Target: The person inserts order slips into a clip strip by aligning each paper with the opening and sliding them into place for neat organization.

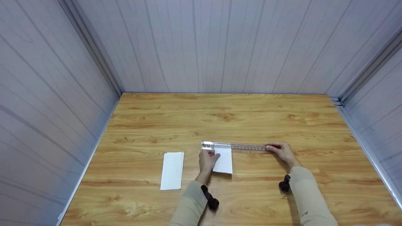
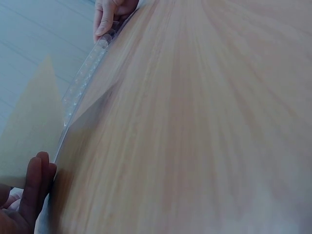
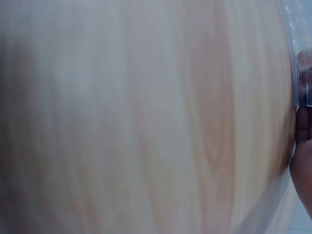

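Note:
A long clear plastic ruler (image 1: 249,147) with a row of round shapes lies crosswise in the middle of the head view. My right hand (image 1: 284,153) pinches its right end between thumb and fingers. Near the other end, my left hand (image 1: 207,160) pinches the left edge of a white sheet of paper (image 1: 223,161). The top of this paper meets the ruler and seems to lie under it. In the left wrist view the paper (image 2: 29,122) slants up from the hand. Whether the left fingers also grip the ruler is unclear.
Left of my left hand, a small stack of white paper (image 1: 172,171) lies on the wooden table (image 1: 226,117). Pale panel walls (image 1: 210,47) enclose the table at the back and both sides. Dark wrist devices (image 1: 213,204) sit at both sleeves.

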The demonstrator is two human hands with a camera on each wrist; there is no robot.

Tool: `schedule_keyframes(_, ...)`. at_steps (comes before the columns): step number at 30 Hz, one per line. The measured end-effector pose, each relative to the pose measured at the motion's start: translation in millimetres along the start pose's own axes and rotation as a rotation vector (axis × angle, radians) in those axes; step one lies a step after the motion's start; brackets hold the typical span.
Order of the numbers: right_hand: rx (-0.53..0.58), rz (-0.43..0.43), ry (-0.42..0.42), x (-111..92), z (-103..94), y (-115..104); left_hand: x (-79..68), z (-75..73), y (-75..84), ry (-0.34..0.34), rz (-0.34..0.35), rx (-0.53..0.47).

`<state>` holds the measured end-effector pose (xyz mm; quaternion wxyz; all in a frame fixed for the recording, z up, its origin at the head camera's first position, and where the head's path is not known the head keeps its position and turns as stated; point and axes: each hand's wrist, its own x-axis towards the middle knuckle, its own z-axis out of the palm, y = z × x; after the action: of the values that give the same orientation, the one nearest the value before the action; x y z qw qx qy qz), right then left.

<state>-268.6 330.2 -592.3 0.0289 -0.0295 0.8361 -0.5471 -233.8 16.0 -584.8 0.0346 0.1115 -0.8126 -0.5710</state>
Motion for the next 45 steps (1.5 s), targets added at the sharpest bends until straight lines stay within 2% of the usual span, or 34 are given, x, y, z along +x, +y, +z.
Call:
schedule_keyframes(7, -0.024, -0.01, -0.006, 0.1, -0.1, 0.5, -0.9, 1.8, 1.4, -0.012, -0.005, -0.008)
schedule_keyframes(19, 0.026, -0.016, 0.0, -0.3, 0.2, 0.0, -1.7, 5.3, 3.3, -0.006, -0.009, 0.005)
schedule_keyframes(27, -0.034, -0.022, -0.001, -0.8, 0.5, 0.1, -1.7, 9.2, 0.8, -0.012, 0.001, -0.008)
schedule_keyframes(39, 0.081, 0.022, -0.028, 0.8, 0.7, 1.3, -3.0, 10.8, 4.5, -0.038, 0.004, 0.006)
schedule_keyframes(45, 0.008, 0.011, -0.031, 0.9, -0.8, 1.2, -2.5, 11.8, 4.8, -0.033, 0.022, 0.002)
